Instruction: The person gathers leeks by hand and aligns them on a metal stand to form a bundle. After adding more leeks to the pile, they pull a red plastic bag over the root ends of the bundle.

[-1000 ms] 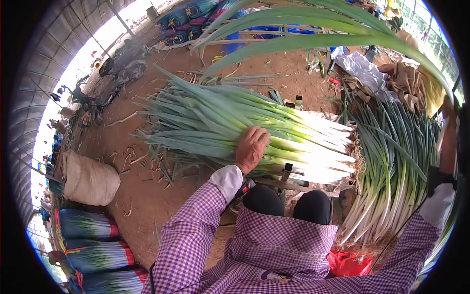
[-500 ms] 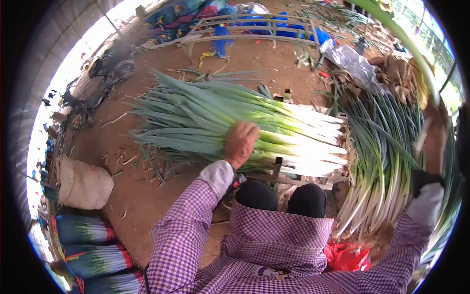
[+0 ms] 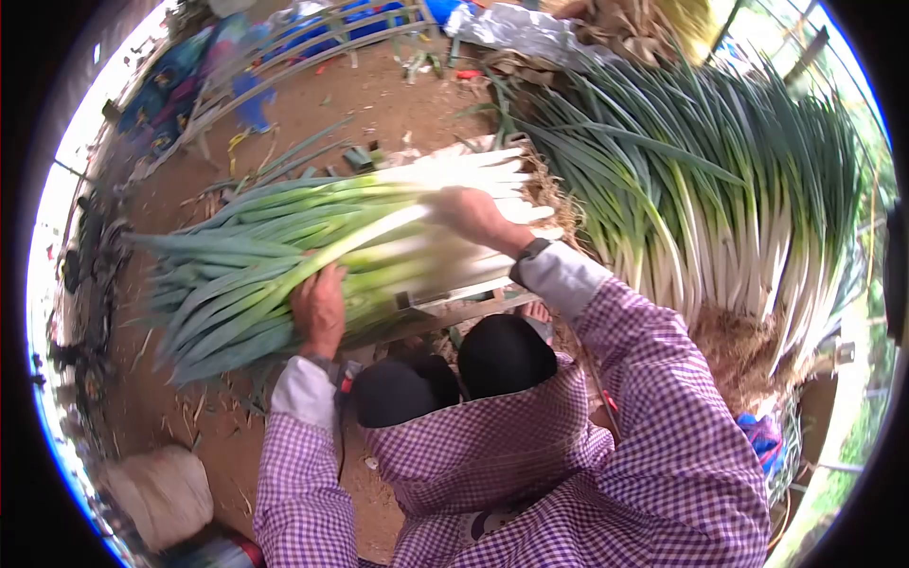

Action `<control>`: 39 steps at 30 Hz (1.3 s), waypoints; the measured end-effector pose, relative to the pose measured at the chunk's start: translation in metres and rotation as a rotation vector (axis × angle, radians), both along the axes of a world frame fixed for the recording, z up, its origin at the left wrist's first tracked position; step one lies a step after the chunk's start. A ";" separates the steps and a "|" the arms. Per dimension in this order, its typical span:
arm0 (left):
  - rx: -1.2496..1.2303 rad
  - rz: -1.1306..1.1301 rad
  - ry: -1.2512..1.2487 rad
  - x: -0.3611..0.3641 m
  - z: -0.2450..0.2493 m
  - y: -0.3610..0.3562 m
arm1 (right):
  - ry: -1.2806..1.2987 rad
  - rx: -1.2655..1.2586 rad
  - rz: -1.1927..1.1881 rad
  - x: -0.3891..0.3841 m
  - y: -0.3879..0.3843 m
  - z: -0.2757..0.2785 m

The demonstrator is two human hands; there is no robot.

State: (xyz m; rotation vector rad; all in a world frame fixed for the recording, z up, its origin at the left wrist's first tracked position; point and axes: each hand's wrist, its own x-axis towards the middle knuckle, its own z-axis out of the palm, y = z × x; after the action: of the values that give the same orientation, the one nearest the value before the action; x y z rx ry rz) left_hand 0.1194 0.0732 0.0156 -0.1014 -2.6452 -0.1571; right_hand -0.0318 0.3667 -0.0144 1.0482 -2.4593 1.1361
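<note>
A thick pile of long green onions (image 3: 256, 222) lies across a low wooden frame, green leaves to the left and white ends with roots to the right. My left hand (image 3: 319, 305) rests on the near side of the leaves, its fingers curled over a green stalk. Over the white stems is my right hand (image 3: 469, 216), closed round the pale end of one stalk (image 3: 388, 225) that lies slantwise on top of the pile. Its fingertips are blurred.
A large heap of green onions (image 3: 701, 189) stands at the right, roots toward me. Crumpled silver sheeting (image 3: 516, 36) and a slatted wooden frame (image 3: 312, 40) lie at the back. A pale sack (image 3: 161, 497) is at the lower left, on brown soil.
My right hand has come from the far right to the white stems, with a stalk now across the pile. My left hand has shifted onto the leaves. The view has turned toward the right.
</note>
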 end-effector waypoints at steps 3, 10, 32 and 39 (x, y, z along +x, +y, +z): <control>-0.035 0.002 -0.047 -0.002 0.001 -0.001 | 0.061 0.019 -0.052 0.008 -0.003 -0.008; 0.042 0.024 -0.092 -0.001 0.008 0.003 | 0.085 0.037 -0.035 -0.002 0.005 0.007; 0.284 -0.140 -0.118 -0.005 0.039 -0.003 | -0.088 0.005 -0.144 0.011 0.034 -0.017; 0.973 0.047 -0.164 -0.006 0.077 -0.019 | -0.202 0.042 -0.192 0.017 0.032 -0.017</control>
State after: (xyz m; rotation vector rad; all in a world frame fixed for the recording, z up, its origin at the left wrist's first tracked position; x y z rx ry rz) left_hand 0.1133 0.0541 0.0928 0.3066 -2.4203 -1.4321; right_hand -0.0151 0.3986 -0.0318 0.7182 -2.6804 1.1845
